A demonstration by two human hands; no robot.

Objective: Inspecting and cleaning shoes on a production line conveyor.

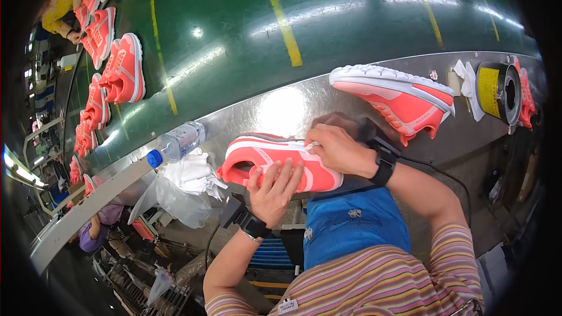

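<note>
At the upper left of the frame a co-worker in yellow (60, 1) is being cut off by the dark rim, and a line of coral shoes (124, 64) is running down the green belt (216, 35), overlapping so much that you are losing the farther ones behind the nearer. Left of centre, a blue-capped clear bottle (182, 140) is lying on its side, its fill hard to make out. Below it, white cloths (193, 175) are bunching above a crumpled clear bag (181, 203), and you are not seeing how many are inside. At the centre, your coral shoe (270, 154) is lying on its side, heel to the left, its sole largely turning out of sight. Your left hand (272, 199) is resting on its upper with fingers slightly apart; the thumb is hiding, so you cannot tell whether it is clamping. Your right hand (342, 151) is pinching a small white wad (312, 147) between closed fingertips against the pale midsole edge. Right of centre a second shoe (398, 99) is resting on its side. At the far right, a white cloth (468, 88) is standing beside a yellow-labelled tin (497, 92), whose contents are staying unseen; another coral shoe (525, 96) is half hiding behind it.
</note>
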